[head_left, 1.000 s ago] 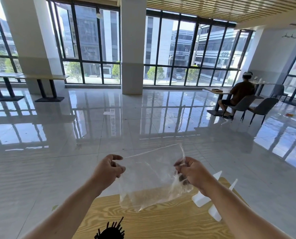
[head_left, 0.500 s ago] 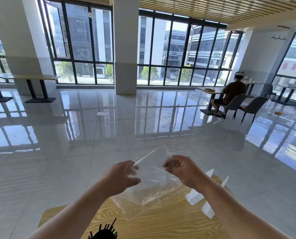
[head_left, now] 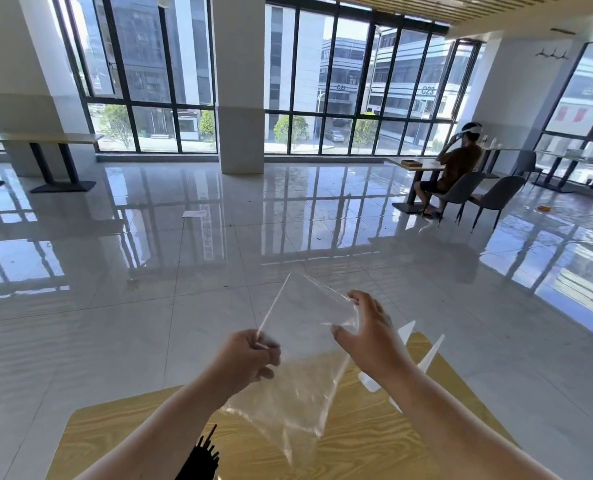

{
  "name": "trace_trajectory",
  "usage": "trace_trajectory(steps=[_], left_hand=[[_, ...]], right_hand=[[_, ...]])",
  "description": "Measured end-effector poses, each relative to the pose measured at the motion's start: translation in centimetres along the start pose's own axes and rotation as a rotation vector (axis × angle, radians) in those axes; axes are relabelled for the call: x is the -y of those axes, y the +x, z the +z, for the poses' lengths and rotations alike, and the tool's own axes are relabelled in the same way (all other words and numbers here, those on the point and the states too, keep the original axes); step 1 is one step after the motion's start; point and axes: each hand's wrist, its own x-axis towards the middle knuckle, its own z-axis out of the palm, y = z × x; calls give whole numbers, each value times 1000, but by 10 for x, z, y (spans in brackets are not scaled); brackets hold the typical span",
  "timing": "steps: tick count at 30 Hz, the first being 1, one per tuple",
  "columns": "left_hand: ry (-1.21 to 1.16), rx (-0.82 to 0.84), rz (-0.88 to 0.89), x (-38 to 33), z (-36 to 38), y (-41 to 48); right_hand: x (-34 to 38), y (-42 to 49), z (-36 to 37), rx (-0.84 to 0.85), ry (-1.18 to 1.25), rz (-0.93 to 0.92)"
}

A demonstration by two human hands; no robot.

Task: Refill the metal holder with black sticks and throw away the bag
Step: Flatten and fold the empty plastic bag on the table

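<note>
The clear plastic bag (head_left: 298,362) is held up in the air over the wooden worktop (head_left: 374,441), w/ nothing to see inside it. The left hand (head_left: 245,360) is closed in a fist & pinches the bag's top strip at about 9 o'clock on the bag; that strip runs up from the fist toward 1 o'clock. The right hand (head_left: 367,332) is at about 3 o'clock on the bag w/ fingers spread wide, thumb & fingertips touching the bag's right edge; it is open, not squeezing. The bag hangs tilted like a diamond, its low corner pointing down at 6 o'clock, close over the worktop; can't tell if it touches. The black sticks (head_left: 201,457) poke up at the bottom of the view, at about 7 o'clock from the bag, tips fanned out; the metal holder under them is cut off by the frame edge. White plastic pieces (head_left: 426,355) stand on the worktop just behind the right wrist, at 3 o'clock. Far off at 2 o'clock a person (head_left: 456,164) sits on a grey chair (head_left: 461,192) at another table, beside a 2nd grey chair. The shiny floor (head_left: 149,271) mirrors the big windows (head_left: 350,91).
</note>
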Motion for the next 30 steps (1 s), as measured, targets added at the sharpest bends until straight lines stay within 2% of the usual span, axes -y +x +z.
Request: trace_trajectory(steps=[7,12,21,27,30], left_hand=[[-234,6,-170,37,54,21],[-349,-19,-312,77,88,40],[-358,-36,-552,170,140,63],[-238,-82,-683,223,165,64],[82,-122,-650,249,172,58]], right_hand=[[-31,-17,17,-35,-202,-136],[-73,-27,45,174,-280,-145],[-160,-54,112,527,-320,-73],[-217,-71,154,724,-387,-64],[-239,-82,175,795,-404,-52]])
